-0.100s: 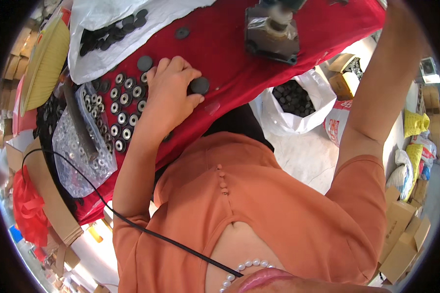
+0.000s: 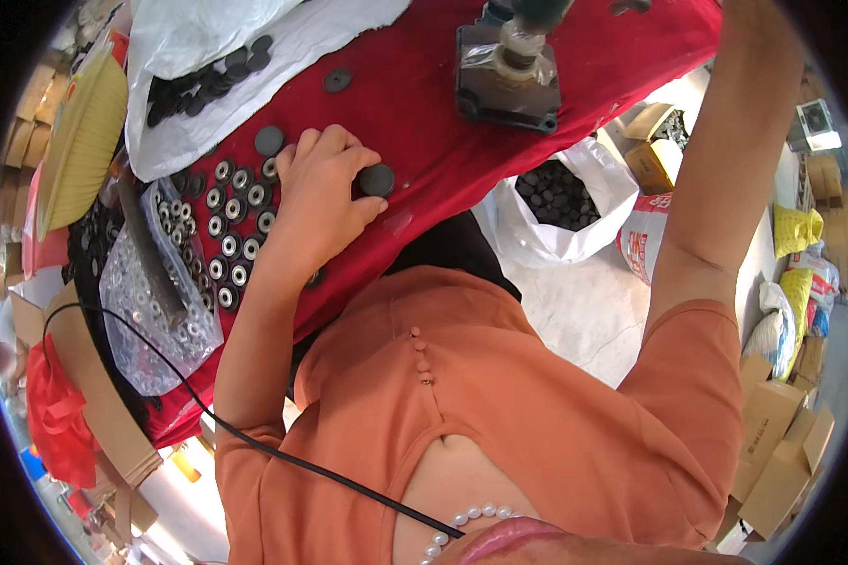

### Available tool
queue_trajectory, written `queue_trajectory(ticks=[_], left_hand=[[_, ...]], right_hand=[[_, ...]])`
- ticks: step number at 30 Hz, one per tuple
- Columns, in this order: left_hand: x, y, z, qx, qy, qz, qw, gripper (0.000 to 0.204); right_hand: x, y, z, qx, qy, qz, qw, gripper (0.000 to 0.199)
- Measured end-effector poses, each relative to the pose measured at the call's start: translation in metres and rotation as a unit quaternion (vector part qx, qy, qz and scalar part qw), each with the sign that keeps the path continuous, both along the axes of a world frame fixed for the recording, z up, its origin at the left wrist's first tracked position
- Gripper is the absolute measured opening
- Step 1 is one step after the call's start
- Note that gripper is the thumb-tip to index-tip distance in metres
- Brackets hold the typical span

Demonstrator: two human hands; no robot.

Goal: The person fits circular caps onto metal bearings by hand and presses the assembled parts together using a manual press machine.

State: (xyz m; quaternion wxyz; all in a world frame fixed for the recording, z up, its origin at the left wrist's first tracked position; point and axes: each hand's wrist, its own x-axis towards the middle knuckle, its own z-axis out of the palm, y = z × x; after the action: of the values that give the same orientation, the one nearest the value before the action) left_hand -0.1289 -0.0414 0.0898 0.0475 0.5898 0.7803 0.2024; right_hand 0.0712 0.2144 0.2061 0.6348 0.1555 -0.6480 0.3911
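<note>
Between the thumb and fingertips of my left hand is a thick black disc, close to the near edge of the red cloth. Just beyond the knuckles lies another flat black disc. Several black rings with metal centres are spread in rows left of my wrist, a few partly hidden by the hand. My right forearm reaches up past the upper right edge, so that hand is out of sight. Nearest to that side of the table stands a dark machine base with a metal post.
Black discs lie on a white sack at the back left. A clear plastic bag of small metal rings sits at the left edge. Below the table stands a white bag of black pieces. Cardboard boxes line the right. A black cable crosses my chest.
The view has shifted slightly, moving the tabletop things a little left and down in the picture. My left hand keeps the same hold on the black disc.
</note>
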Motion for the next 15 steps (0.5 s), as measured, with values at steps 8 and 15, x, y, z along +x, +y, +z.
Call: queue_trajectory(ticks=[8, 15], left_hand=[[0.014, 0.106, -0.003, 0.148, -0.146, 0.026, 0.978, 0.035], [0.032, 0.174, -0.019, 0.200, -0.104, 0.064, 0.972, 0.034]], right_hand=[[-0.009, 0.005, 0.027, -0.011, 0.025, -0.042, 0.999, 0.034], [-0.016, 0.006, 0.050, -0.022, 0.045, -0.074, 0.996, 0.033]])
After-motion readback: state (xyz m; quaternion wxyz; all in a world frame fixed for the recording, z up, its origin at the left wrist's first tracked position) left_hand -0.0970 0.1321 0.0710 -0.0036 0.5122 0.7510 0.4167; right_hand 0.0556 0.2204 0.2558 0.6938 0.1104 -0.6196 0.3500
